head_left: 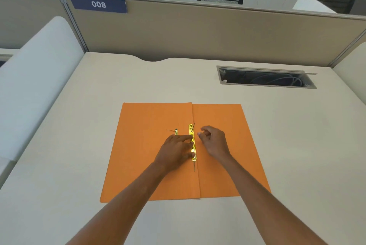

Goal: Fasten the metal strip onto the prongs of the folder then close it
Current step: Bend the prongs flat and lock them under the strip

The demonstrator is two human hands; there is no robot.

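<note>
Beige desk [79, 145] bears open orange folder [148, 155], partition [198, 30] behind.

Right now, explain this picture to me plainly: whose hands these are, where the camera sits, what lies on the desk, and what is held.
There is no machine: a person's two bare hands, filmed by a camera worn on their head, looking down. An open orange folder lies flat on the desk. The left hand presses on a gold metal strip beside the fold. The right hand hovers with curled fingers, holding nothing visible. A second small gold piece lies further left.
</note>
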